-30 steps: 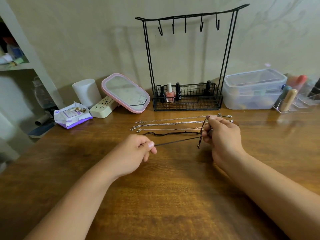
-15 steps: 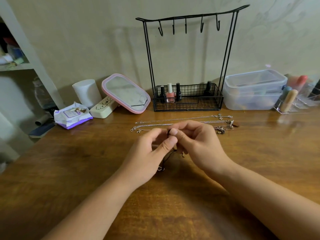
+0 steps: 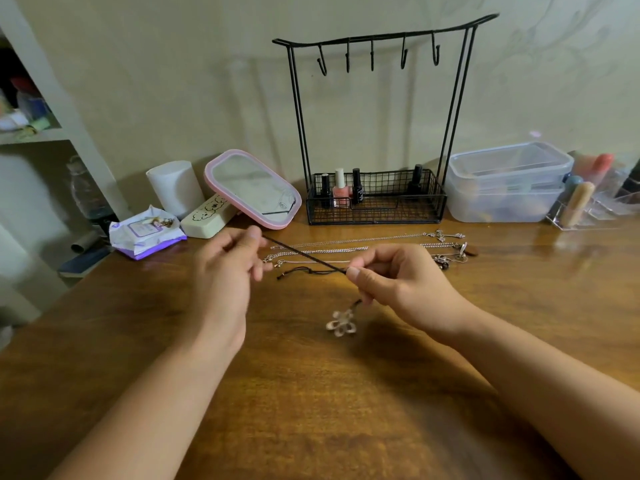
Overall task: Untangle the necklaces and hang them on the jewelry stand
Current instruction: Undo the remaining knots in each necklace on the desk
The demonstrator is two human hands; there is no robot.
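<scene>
Head view shows two hands in the middle of the frame, pulling one black cord necklace (image 3: 304, 253) tight between them. The left hand (image 3: 225, 271) pinches one end of the cord with thumb and fingertip, up near the pink mirror (image 3: 252, 188). The right hand (image 3: 398, 285) pinches the cord lower down, fingers curled round it. A silver flower charm (image 3: 341, 325) hangs under the right hand, just over the wooden table (image 3: 311, 410).

Holding the cord out straight like this likely helps the person see that it has no knots, and keeps it away from the others.

Just behind the hands, the silver chains (image 3: 346, 249) lie in straight rows on the table, apart from each other, so they seem sorted. Another black cord (image 3: 301, 270) lies beside them.

At the top of the frame stands the black jewelry stand (image 3: 381, 39). Its hooks have nothing on them, so no necklace is hung yet.
</scene>
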